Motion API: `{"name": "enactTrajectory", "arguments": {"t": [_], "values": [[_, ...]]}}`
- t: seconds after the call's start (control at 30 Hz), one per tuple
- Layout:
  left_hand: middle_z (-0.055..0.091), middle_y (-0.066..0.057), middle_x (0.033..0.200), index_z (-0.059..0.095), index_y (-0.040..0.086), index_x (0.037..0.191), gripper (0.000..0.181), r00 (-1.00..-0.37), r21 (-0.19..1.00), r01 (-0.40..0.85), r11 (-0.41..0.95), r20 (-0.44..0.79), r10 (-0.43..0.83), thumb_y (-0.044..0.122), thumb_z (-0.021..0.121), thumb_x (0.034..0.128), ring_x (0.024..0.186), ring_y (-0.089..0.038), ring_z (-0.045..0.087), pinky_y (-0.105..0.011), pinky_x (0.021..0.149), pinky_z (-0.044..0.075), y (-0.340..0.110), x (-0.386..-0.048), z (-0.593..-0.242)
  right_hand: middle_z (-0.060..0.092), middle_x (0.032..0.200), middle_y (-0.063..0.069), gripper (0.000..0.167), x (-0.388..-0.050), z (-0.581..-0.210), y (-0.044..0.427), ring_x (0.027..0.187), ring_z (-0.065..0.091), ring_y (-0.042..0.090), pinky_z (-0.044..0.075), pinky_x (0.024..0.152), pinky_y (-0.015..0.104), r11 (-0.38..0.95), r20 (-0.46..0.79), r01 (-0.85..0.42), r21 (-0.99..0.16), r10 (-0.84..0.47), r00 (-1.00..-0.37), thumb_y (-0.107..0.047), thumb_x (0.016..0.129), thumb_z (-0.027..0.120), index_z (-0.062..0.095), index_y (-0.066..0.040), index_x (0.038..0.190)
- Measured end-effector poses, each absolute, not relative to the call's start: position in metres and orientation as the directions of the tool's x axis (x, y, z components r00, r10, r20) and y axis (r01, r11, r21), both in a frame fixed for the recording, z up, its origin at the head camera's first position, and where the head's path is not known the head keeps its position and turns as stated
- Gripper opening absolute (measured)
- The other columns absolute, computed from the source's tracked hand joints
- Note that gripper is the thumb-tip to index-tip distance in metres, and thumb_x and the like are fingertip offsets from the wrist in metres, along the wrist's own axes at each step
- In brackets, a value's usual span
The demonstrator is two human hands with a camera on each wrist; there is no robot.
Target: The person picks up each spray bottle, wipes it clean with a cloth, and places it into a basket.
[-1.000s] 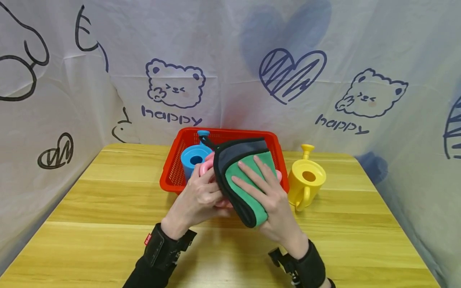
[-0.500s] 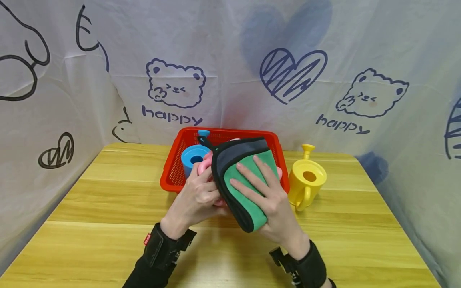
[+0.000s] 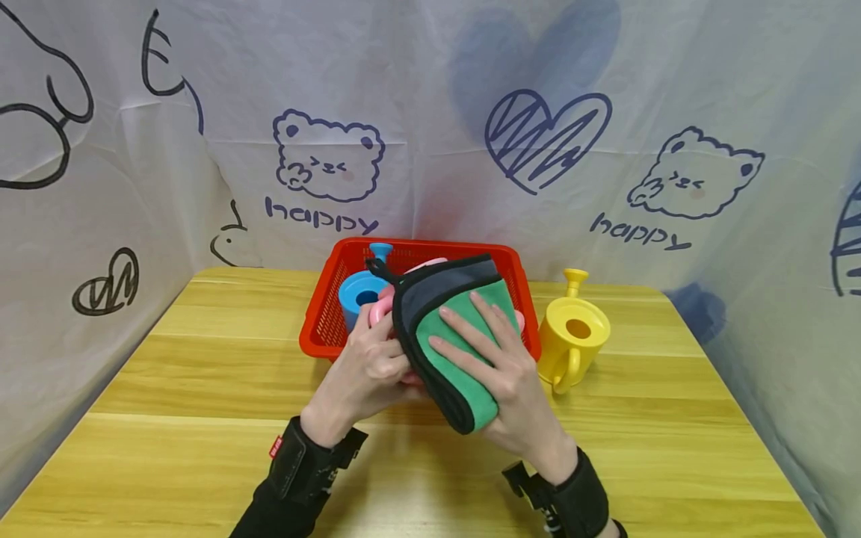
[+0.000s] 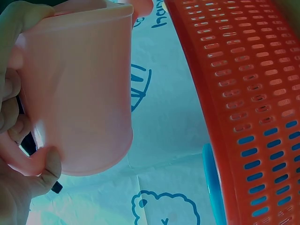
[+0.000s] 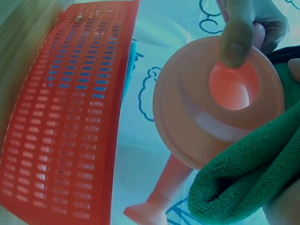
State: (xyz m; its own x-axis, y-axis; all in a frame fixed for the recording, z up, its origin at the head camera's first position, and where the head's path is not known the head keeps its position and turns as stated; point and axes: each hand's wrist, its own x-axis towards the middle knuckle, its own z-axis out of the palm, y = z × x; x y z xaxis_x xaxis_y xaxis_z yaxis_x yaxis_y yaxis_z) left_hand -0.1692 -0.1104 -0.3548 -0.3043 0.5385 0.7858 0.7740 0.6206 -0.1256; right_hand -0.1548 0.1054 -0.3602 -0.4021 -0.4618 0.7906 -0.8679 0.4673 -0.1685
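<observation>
A pink watering can (image 4: 79, 93) is held tilted up in front of the red basket, its round top opening facing the right wrist view. My left hand (image 3: 370, 373) grips it by the handle, with the thumb (image 5: 236, 54) at the rim of the opening. Against its right side lies a folded green cloth (image 3: 437, 336) with grey inner face, black edging and a hanging loop. My right hand (image 3: 507, 377) holds this cloth onto the can, fingers spread over the green side; its thumb is hidden in the head view.
Behind the hands stands the red basket (image 3: 315, 340), with a blue watering can (image 3: 355, 290) inside. A yellow watering can (image 3: 554, 332) stands on the wooden table (image 3: 202, 373) right of the basket. Patterned white fabric (image 3: 430, 179) hangs behind the table.
The cloth and the right hand's fingers have shifted slightly left on the pink can. The left hand keeps its grip, and the basket and other cans stay put.
</observation>
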Motion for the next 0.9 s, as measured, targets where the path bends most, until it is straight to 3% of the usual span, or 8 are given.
{"name": "enactTrajectory", "arguments": {"t": [0.07, 0.2, 0.33, 0.43, 0.6, 0.9], "values": [[0.075, 0.004, 0.080, 0.075, 0.018, 0.083, 0.047, -0.296, -0.137, 0.770, 0.623, 0.789, 0.539, 0.044, 0.100, 0.0520, 0.107, -0.025, 0.061, -0.045, 0.083, 0.048, -0.1103, -0.1697, -0.3544, 0.055, 0.150, 0.009, 0.050, -0.1564, -0.3611, 0.1053, 0.149, 0.035, 0.039, 0.028, 0.122, 0.055, 0.451, 0.802, -0.871, -0.198, -0.436, -0.408, -0.051, 0.101, 0.045, 0.065, -0.018, 0.133], [0.064, 0.004, 0.066, 0.064, 0.014, 0.067, 0.044, -0.289, -0.137, 0.770, 0.623, 0.796, 0.532, 0.039, 0.098, 0.0578, 0.096, -0.021, 0.060, -0.043, 0.080, 0.047, -0.1099, -0.1699, -0.3539, 0.052, 0.152, 0.010, 0.049, -0.1587, -0.3627, 0.1058, 0.149, 0.035, 0.038, 0.029, 0.120, 0.059, 0.401, 0.814, -0.871, -0.283, -0.380, -0.439, -0.048, 0.102, 0.046, 0.064, -0.016, 0.135], [0.053, 0.004, 0.058, 0.057, 0.014, 0.060, 0.046, -0.293, -0.135, 0.771, 0.622, 0.792, 0.536, 0.035, 0.098, 0.0595, 0.087, -0.018, 0.057, -0.042, 0.079, 0.046, -0.1095, -0.1693, -0.3541, 0.049, 0.155, 0.010, 0.049, -0.1580, -0.3624, 0.1074, 0.150, 0.034, 0.036, 0.027, 0.124, 0.051, 0.374, 0.796, -0.856, -0.356, -0.358, -0.488, -0.045, 0.103, 0.047, 0.061, -0.014, 0.139], [0.052, 0.004, 0.057, 0.058, 0.014, 0.059, 0.044, -0.288, -0.145, 0.774, 0.616, 0.787, 0.546, 0.034, 0.097, 0.0605, 0.084, -0.017, 0.055, -0.042, 0.078, 0.046, -0.1088, -0.1686, -0.3541, 0.048, 0.155, 0.012, 0.044, -0.1574, -0.3623, 0.1083, 0.150, 0.035, 0.036, 0.025, 0.126, 0.042, 0.366, 0.799, -0.854, -0.370, -0.343, -0.493, -0.036, 0.103, 0.049, 0.060, -0.012, 0.139], [0.055, 0.005, 0.058, 0.060, 0.016, 0.059, 0.040, -0.289, -0.132, 0.794, 0.593, 0.776, 0.560, 0.033, 0.096, 0.0618, 0.085, -0.016, 0.056, -0.041, 0.079, 0.046, -0.1079, -0.1674, -0.3535, 0.049, 0.154, 0.013, 0.041, -0.1577, -0.3625, 0.1094, 0.149, 0.037, 0.036, 0.025, 0.126, 0.037, 0.360, 0.808, -0.854, -0.375, -0.324, -0.492, -0.023, 0.101, 0.053, 0.060, -0.011, 0.140], [0.059, 0.006, 0.062, 0.064, 0.018, 0.062, 0.037, -0.270, -0.154, 0.808, 0.569, 0.761, 0.590, 0.037, 0.096, 0.0625, 0.094, -0.018, 0.059, -0.045, 0.086, 0.049, -0.1060, -0.1653, -0.3528, 0.046, 0.156, 0.012, 0.044, -0.1573, -0.3612, 0.1089, 0.150, 0.034, 0.038, 0.028, 0.125, 0.044, 0.366, 0.804, -0.858, -0.359, -0.346, -0.484, -0.034, 0.103, 0.050, 0.059, -0.014, 0.141]]}}
